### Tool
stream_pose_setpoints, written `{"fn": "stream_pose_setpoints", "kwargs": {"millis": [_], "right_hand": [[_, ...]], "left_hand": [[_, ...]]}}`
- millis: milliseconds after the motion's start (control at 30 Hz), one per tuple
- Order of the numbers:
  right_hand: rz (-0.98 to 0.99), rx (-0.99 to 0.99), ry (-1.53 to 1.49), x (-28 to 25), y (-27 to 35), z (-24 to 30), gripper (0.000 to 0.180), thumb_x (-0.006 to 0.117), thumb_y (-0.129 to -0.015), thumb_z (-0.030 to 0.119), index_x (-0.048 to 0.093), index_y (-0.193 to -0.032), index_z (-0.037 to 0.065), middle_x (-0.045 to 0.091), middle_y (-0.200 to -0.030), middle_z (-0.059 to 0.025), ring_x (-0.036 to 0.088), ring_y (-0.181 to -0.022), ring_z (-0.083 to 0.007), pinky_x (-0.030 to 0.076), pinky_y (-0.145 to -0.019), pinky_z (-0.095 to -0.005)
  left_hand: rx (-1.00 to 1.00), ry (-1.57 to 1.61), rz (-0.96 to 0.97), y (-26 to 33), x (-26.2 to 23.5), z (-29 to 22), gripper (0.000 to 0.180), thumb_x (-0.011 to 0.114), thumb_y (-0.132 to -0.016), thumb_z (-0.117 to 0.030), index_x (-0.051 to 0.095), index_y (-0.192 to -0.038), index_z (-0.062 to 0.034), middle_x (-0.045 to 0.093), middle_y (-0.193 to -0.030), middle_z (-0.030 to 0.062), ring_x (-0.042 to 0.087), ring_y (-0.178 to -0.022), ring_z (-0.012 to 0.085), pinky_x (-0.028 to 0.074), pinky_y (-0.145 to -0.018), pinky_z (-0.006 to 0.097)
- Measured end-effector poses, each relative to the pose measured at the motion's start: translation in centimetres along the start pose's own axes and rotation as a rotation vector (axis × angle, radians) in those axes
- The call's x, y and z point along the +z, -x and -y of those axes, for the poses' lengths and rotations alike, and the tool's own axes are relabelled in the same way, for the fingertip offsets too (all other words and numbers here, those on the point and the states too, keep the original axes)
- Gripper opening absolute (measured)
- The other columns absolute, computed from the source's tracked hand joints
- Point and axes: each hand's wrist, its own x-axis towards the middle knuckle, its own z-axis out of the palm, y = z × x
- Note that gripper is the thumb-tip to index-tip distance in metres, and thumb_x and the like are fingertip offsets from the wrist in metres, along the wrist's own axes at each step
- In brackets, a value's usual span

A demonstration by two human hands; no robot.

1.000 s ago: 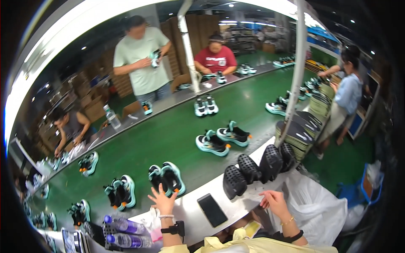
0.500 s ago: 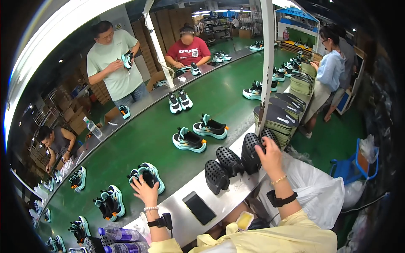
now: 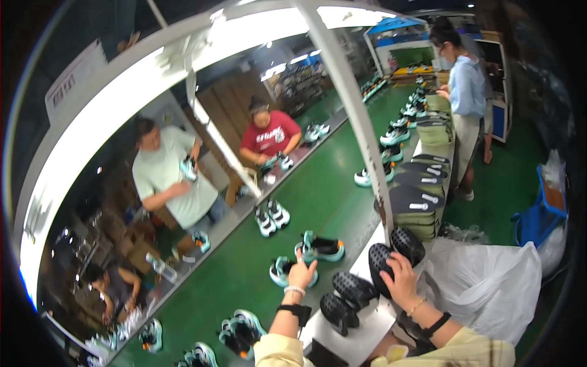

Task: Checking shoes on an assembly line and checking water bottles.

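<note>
Since the earlier frames, both hands have come further forward: the left hand (image 3: pixel 301 273), which hovered by a dark pair of shoes lower on the belt, now reaches over the green conveyor belt (image 3: pixel 257 287) to a teal-and-white shoe (image 3: pixel 287 271), and the right hand (image 3: pixel 400 278) has settled on a black perforated insole (image 3: pixel 380 263). Fingers of the left hand are apart and raised, touching or just above the shoe's near edge (I cannot tell which), gripping nothing that shows. Its wrist carries a bead bracelet and a dark watch.

Fingers of the right hand are curled together over the insole's lower edge, apparently holding it; the insole stands tilted at the far end of the white desk (image 3: pixel 361 333). Another black insole (image 3: pixel 408 244) stands just beside it, and two more (image 3: pixel 345 300) lie nearer the person on the desk.

A second teal shoe (image 3: pixel 322 247) lies just beyond the first on the belt. A white plastic bag (image 3: pixel 489 287) sits to the right. Across the belt, a person in a pale green shirt (image 3: pixel 165 177) holds a shoe, and a person in a red shirt (image 3: pixel 269 137) works beside them.
</note>
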Motion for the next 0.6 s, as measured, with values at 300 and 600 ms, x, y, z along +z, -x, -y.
{"fn": "stream_pose_setpoints", "kwargs": {"millis": [300, 600], "right_hand": [[-0.030, -0.004, -0.039, 0.3, 0.8, -0.6, 0.037, 0.072, -0.081, 0.018, 0.055, -0.111, 0.005, 0.055, -0.121, -0.0156, 0.055, -0.110, -0.0385, 0.047, -0.091, -0.0444], [-0.024, -0.024, -0.057, -0.1, 0.6, -1.1, 0.036, 0.072, -0.080, 0.016, 0.054, -0.110, 0.006, 0.056, -0.121, -0.0154, 0.054, -0.109, -0.0385, 0.045, -0.093, -0.0452]], "left_hand": [[0.123, -0.097, 0.001, -2.8, 1.0, -3.3, 0.090, 0.054, -0.078, -0.010, 0.008, -0.154, -0.0146, 0.067, -0.083, 0.0292, 0.066, -0.076, 0.0435, 0.053, -0.072, 0.051], [0.080, -0.024, 0.190, -2.0, 0.5, -4.5, 0.062, 0.064, -0.077, -0.064, 0.067, -0.105, -0.0082, 0.072, -0.093, 0.0144, 0.070, -0.089, 0.0303, 0.054, -0.080, 0.041]]}}
